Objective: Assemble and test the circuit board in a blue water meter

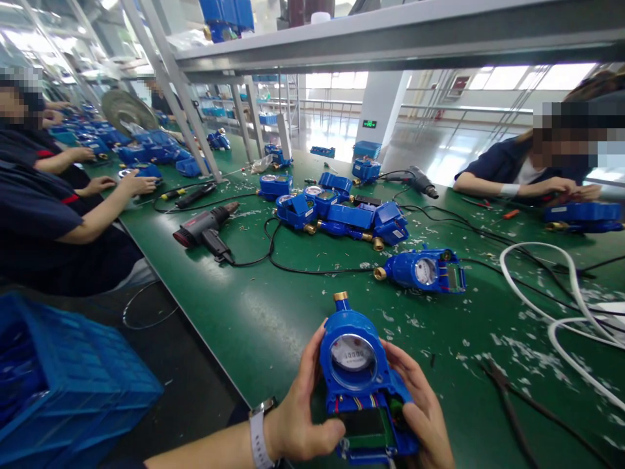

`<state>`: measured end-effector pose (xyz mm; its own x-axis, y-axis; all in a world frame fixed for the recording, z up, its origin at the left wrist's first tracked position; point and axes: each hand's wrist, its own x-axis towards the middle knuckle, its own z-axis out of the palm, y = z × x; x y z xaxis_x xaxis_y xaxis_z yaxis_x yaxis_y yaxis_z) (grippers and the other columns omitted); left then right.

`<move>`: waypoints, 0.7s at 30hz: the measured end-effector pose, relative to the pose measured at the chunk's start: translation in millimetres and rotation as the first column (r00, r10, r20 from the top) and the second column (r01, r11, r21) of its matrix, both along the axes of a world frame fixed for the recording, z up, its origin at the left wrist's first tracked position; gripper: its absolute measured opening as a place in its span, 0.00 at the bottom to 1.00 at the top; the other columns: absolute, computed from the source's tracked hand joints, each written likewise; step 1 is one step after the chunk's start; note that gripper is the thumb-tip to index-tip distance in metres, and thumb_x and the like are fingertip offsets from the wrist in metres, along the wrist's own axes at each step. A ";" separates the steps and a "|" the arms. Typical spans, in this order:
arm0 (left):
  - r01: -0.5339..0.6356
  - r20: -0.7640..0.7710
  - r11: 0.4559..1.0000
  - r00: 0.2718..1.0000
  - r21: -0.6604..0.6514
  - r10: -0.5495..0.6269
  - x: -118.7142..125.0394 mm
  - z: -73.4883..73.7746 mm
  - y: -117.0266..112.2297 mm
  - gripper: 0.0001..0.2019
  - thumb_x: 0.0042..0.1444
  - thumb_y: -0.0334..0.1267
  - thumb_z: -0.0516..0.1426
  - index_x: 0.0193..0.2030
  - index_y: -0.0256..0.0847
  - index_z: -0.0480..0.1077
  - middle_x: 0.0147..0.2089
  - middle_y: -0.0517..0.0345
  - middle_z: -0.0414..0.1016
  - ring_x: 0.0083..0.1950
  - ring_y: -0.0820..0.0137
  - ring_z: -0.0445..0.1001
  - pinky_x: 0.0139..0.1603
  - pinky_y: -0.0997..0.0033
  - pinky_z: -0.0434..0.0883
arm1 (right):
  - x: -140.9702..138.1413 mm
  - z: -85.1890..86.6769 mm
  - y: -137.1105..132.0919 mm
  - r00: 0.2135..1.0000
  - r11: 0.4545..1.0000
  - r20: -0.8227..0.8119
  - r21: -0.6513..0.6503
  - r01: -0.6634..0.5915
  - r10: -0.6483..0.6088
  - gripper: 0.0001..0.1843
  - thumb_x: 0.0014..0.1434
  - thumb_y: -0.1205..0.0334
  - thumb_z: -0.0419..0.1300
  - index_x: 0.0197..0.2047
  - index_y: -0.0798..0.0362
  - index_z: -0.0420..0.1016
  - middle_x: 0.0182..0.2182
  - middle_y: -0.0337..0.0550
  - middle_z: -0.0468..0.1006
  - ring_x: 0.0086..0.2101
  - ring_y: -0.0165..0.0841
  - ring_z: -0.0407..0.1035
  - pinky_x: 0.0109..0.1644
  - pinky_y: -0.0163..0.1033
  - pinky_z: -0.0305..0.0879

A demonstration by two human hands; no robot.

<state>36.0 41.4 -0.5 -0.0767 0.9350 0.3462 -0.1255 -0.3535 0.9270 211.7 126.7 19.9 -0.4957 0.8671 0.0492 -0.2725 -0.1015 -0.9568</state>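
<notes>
A blue water meter point(352, 326) with a round dial, a brass threaded end and an uncovered circuit board with a display is held between my two hands over the green bench. My left hand point(305, 407) grips its left side, the thumb resting at the display's edge. On the other side, my right hand point(424, 407) wraps around the casing, its thumb near the board's right part. Beyond them lies a second opened water meter point(422, 270) on its side, its brass end pointing left.
Several blue meters point(342, 212) cluster mid-bench. A heat gun point(208, 231) and another heat gun point(420, 181) trail black cables. Pliers point(508, 397) and a white hose point(561, 312) lie right. A blue crate point(83, 371) stands lower left. Co-workers sit left and right; a shelf point(390, 39) hangs overhead.
</notes>
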 end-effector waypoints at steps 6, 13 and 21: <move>0.015 0.040 1.000 0.999 0.001 -0.015 -0.8 -3.9 -0.9 0.51 0.51 0.39 0.60 0.72 0.45 0.29 0.73 0.42 0.45 0.72 0.45 0.48 0.71 0.41 0.46 | 0.2 2.4 -3.5 1.000 0.999 0.026 -0.048 0.003 -0.002 0.39 0.51 0.38 0.65 0.61 0.50 0.66 0.60 0.54 0.66 0.57 0.53 0.62 0.59 0.53 0.61; 0.006 0.100 1.000 0.995 0.001 -0.006 -0.5 -0.7 0.5 0.48 0.55 0.45 0.60 0.72 0.47 0.31 0.73 0.43 0.46 0.72 0.44 0.50 0.70 0.41 0.47 | 1.2 -6.9 -2.1 0.999 0.999 0.050 0.045 -0.010 0.008 0.37 0.52 0.38 0.64 0.60 0.48 0.68 0.61 0.52 0.65 0.60 0.52 0.59 0.61 0.51 0.59; 0.057 0.279 0.998 0.959 -0.027 -0.047 -2.0 5.7 8.6 0.46 0.56 0.49 0.60 0.71 0.49 0.33 0.73 0.47 0.47 0.72 0.50 0.51 0.72 0.49 0.49 | 0.8 -6.6 -0.8 0.994 0.990 0.108 0.136 -0.045 0.030 0.33 0.58 0.40 0.60 0.62 0.46 0.65 0.64 0.49 0.61 0.62 0.50 0.55 0.66 0.52 0.48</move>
<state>34.0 49.9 5.2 -0.1161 0.9512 0.2859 -0.3972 -0.3083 0.8644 212.5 125.9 13.3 -0.5364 0.8364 0.1124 -0.1675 0.0251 -0.9856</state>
